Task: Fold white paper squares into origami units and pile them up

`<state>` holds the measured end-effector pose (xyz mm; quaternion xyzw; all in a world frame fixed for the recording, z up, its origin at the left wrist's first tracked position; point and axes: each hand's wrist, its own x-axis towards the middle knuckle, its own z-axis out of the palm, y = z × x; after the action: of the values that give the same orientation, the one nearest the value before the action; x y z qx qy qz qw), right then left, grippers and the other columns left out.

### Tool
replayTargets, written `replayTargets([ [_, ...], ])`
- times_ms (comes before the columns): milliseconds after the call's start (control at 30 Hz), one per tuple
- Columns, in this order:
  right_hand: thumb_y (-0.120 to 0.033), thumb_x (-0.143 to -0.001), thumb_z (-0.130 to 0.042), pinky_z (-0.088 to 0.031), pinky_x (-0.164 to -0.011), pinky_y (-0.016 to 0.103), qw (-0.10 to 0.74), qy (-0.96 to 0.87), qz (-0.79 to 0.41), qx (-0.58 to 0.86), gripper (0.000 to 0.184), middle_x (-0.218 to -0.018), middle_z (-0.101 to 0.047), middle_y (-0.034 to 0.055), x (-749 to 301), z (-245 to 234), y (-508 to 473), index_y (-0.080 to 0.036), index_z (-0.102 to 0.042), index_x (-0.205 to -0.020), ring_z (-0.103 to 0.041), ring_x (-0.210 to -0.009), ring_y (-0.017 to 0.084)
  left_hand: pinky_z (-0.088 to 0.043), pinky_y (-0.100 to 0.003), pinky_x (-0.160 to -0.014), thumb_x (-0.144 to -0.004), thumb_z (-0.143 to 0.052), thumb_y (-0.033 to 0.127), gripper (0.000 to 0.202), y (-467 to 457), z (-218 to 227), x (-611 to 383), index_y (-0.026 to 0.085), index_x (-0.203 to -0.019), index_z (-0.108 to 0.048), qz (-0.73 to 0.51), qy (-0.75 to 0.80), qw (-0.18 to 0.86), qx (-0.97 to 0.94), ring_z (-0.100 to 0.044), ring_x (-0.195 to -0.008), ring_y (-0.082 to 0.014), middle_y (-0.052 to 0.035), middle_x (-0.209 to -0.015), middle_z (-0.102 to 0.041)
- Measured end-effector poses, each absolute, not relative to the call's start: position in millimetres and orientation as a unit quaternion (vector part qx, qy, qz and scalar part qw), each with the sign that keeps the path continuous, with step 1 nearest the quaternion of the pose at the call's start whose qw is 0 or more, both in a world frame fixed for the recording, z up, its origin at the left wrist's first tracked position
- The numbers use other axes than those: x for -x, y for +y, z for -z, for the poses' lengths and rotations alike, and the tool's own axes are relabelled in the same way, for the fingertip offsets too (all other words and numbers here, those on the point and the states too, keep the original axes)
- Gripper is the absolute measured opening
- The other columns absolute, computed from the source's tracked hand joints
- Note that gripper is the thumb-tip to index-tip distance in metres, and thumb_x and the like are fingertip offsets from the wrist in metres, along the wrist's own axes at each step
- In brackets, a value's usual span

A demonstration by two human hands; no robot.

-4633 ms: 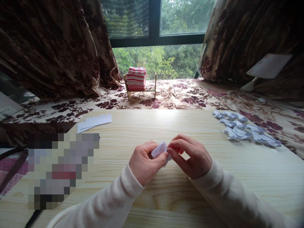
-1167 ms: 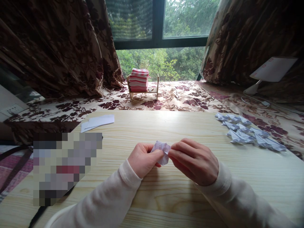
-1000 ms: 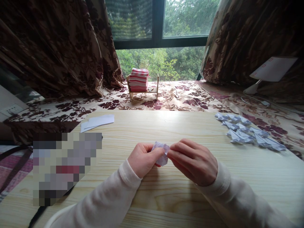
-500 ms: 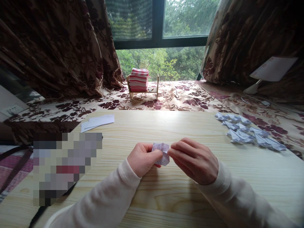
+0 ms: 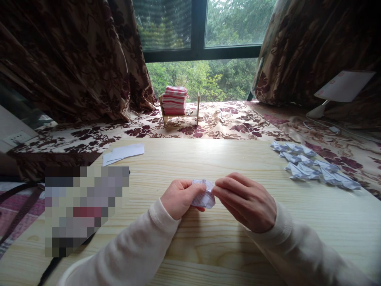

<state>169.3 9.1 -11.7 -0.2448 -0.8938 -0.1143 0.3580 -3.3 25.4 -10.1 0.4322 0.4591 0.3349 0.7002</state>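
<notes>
Above the middle of the wooden table, a small piece of folded paper (image 5: 205,197), white with a faint pattern, is pinched in my left hand (image 5: 179,198). The thumb lies across its near face and the fingers are behind it, mostly hidden. My right hand (image 5: 245,200) has its fingers drawn together, and their tips meet the paper's right edge. The thumb of this hand is largely out of sight behind the fingers.
Several folded paper pieces (image 5: 308,163) lie at the table's (image 5: 190,254) far right. Flat paper strips (image 5: 126,152) rest at the back left. A blurred-out object (image 5: 86,210) sits left of my arm. Behind the table stand a small rack of folded cloths (image 5: 174,101) and a lamp (image 5: 342,85).
My left thumb has shifted upward on the paper, baring more of its lower face. The right fingertips stay at the right edge. The whole view has moved slightly.
</notes>
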Motion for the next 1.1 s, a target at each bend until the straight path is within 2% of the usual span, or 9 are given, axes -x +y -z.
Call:
replayTargets([
  [267,-0.008,-0.087,-0.046,-0.047,-0.058,0.031,0.364,-0.890,0.109,0.252,0.014,-0.079,-0.063,0.0114,-170.0,11.9,8.8,-0.010,-0.060,-0.090,-0.051,-0.069,0.018,-0.043,-0.023,-0.048,-0.046,-0.077,0.038,0.032,24.4,11.5,2.1,0.010,-0.055,-0.065,-0.338,0.460,0.707,-0.418,-0.052,-0.047,-0.0101,-0.0017,-0.050,-0.061],
  [600,-0.008,-0.086,-0.044,-0.046,-0.060,0.030,0.373,-0.883,0.089,0.273,0.018,-0.079,-0.062,0.0092,-169.5,14.8,9.5,-0.014,-0.059,-0.091,-0.050,-0.069,0.017,-0.041,-0.024,-0.059,-0.049,-0.078,0.034,0.028,22.4,9.8,1.1,0.010,-0.060,-0.069,-0.357,0.443,0.698,-0.434,-0.052,-0.055,-0.0107,-0.0010,-0.056,-0.062],
  [767,-0.010,-0.083,-0.048,-0.048,-0.062,0.029,0.431,-0.837,-0.030,0.337,0.014,-0.083,-0.060,0.0081,-169.0,16.3,10.7,-0.016,-0.059,-0.089,-0.054,-0.073,0.016,-0.037,-0.024,-0.055,-0.059,-0.070,0.033,0.024,19.6,11.6,0.4,0.010,-0.059,-0.064,-0.372,0.468,0.637,-0.486,-0.047,-0.053,-0.0099,0.0009,-0.052,-0.053],
  [867,-0.016,-0.084,-0.049,-0.047,-0.056,0.025,0.472,-0.779,-0.117,0.394,0.011,-0.076,-0.059,0.0052,-167.3,16.9,10.5,-0.017,-0.060,-0.081,-0.054,-0.065,0.013,-0.033,-0.023,-0.051,-0.066,-0.063,0.031,0.023,17.2,11.6,-0.1,0.012,-0.054,-0.058,-0.380,0.473,0.595,-0.527,-0.041,-0.050,-0.0084,0.0029,-0.051,-0.045],
  [967,-0.022,-0.086,-0.047,-0.044,-0.050,0.023,0.455,-0.759,-0.175,0.432,0.021,-0.066,-0.058,0.0028,-164.0,19.5,9.9,-0.017,-0.059,-0.069,-0.052,-0.057,0.012,-0.028,-0.021,-0.047,-0.070,-0.058,0.026,0.023,14.2,9.0,-1.5,0.013,-0.051,-0.054,-0.390,0.487,0.520,-0.583,-0.034,-0.049,-0.0073,0.0043,-0.050,-0.037],
  [1100,-0.025,-0.085,-0.048,-0.044,-0.048,0.022,0.429,-0.756,-0.211,0.447,0.024,-0.060,-0.056,0.0019,-160.1,24.5,9.4,-0.016,-0.059,-0.065,-0.052,-0.054,0.011,-0.031,-0.022,-0.050,-0.073,-0.053,0.025,0.021,11.8,6.9,-2.6,0.012,-0.057,-0.059,-0.381,0.494,0.450,-0.639,-0.039,-0.054,-0.0096,0.0020,-0.055,-0.043],
])
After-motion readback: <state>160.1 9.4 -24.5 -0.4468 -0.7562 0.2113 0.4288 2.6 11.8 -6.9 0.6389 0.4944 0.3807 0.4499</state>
